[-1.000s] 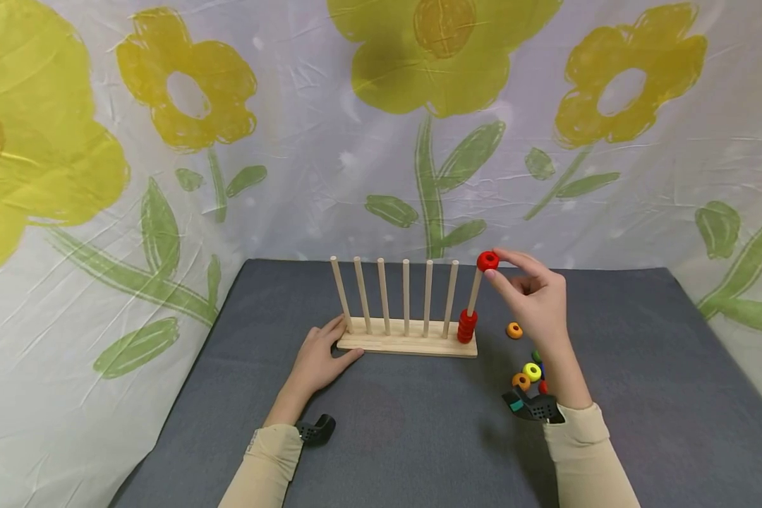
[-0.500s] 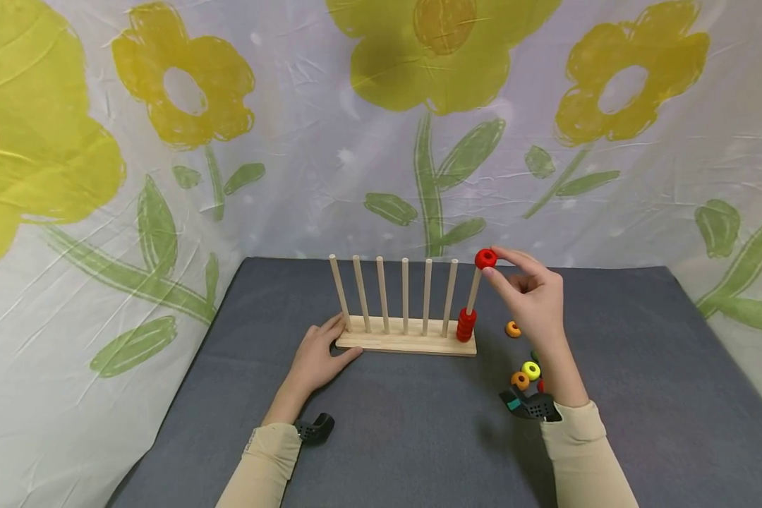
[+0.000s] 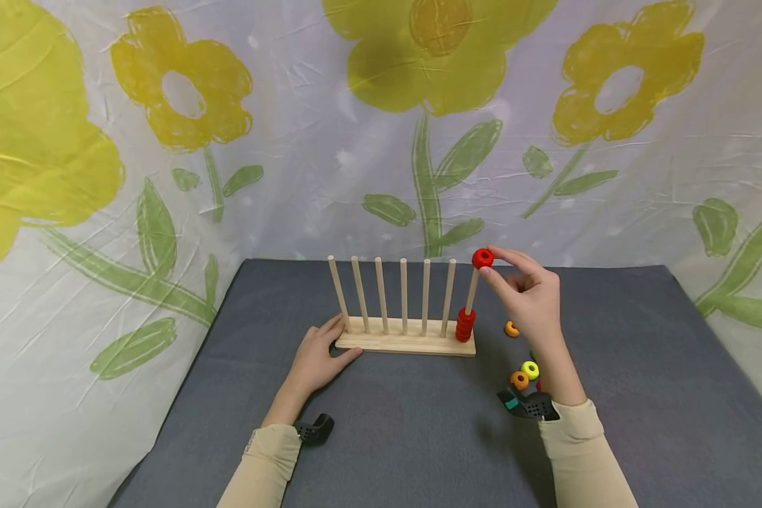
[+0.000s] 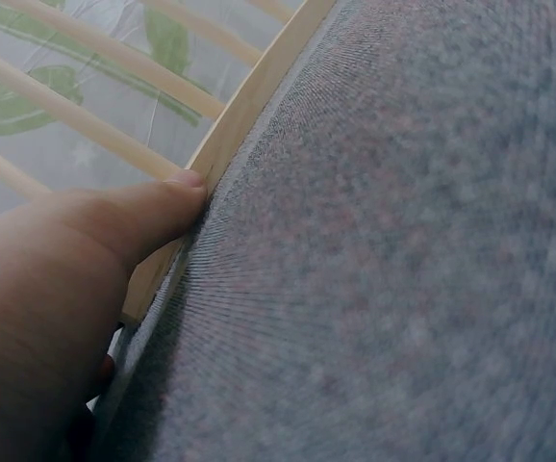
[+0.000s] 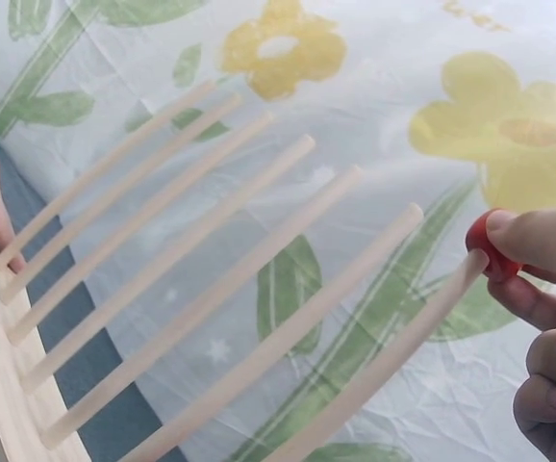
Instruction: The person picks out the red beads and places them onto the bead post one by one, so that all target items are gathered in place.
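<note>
2 pale sleeves (image 3: 273,451) are reaching in from the near side, with a black device (image 3: 315,429) sitting at each wrist. The left hand (image 3: 313,361) is lying low at the left end of the wooden rack (image 3: 406,344), its thumb pressing on the front edge and its fingers reaching round the end; that grip is holding the rack. The right hand (image 3: 533,293) is hanging above the rack's right end, thumb and forefinger pinching 1 red bead (image 3: 482,258), so its grip is being kept narrow. The bead is sitting at the tip of the rightmost peg (image 3: 473,293); I cannot tell whether the 2 are touching.

Beside the right forearm, at least 5 loose beads (image 3: 530,370) are lying: 2 orange, 1 yellow, and slivers of 1 green and 1 red, the wrist hiding part of the group. 7 pegs are standing in 1 row on the rack, the rightmost carrying a red stack (image 3: 465,326) whose beads are blending too closely to count.

Dark grey cloth is covering the bench (image 3: 406,437). Beyond it, a creased pale backdrop (image 3: 305,169) is hanging, showing 4 yellow flowers and green leaves.
</note>
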### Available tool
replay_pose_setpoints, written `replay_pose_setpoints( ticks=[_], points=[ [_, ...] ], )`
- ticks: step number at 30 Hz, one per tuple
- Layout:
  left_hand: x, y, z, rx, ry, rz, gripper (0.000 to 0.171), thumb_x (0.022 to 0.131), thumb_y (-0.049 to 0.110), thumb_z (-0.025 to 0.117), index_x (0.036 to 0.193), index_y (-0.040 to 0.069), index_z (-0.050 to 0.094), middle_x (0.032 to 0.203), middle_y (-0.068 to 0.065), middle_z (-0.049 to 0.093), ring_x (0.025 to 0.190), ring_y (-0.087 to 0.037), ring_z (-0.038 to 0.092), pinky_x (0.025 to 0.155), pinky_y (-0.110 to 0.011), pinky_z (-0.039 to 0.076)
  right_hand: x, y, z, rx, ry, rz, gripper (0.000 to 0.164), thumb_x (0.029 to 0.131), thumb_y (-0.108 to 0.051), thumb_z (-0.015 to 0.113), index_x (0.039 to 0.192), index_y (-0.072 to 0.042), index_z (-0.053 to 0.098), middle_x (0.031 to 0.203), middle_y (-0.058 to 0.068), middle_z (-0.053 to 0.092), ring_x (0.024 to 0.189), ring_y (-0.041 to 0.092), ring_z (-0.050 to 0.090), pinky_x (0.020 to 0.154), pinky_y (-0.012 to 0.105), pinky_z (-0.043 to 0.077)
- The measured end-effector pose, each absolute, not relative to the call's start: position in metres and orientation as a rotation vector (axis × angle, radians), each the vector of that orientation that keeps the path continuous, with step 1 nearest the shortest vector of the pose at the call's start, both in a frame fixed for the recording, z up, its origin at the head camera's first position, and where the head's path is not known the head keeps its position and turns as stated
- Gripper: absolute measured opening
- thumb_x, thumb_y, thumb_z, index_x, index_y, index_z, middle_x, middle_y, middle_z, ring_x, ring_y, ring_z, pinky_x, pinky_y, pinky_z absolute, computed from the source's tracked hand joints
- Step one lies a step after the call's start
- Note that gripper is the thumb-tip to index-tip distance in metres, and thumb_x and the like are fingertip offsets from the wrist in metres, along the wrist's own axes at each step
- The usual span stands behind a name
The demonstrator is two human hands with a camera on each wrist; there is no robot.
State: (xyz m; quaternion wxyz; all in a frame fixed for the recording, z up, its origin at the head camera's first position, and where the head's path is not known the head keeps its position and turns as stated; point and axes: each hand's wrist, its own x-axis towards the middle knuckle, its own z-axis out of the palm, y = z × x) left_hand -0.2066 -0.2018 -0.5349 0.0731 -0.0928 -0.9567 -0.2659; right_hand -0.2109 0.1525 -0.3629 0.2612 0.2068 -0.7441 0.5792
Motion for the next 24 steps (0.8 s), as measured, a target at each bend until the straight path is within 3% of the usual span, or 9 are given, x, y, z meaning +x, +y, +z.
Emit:
replay_pose_setpoints(
  ticks=[24],
  points=[
    [-0.2060, -0.2010, -0.5329, -0.276, -2.878, -0.792, 0.084, 0.091, 0.055, 0.071, 0.155, 0.008, 0.044, 0.158, -0.010, 0.040, 0.113, -0.031, 0.050, 0.092, -0.049, 0.044, -0.2106, 0.1497, -0.3646, 0.574, -2.035, 1.573, 0.032, 0.088, 0.009, 0.075, 0.120, 0.009, 0.071, 0.108, 0.019, 0.067, 0.041, 0.009, 0.023, 0.040, 0.028, 0.020]
  ],
)
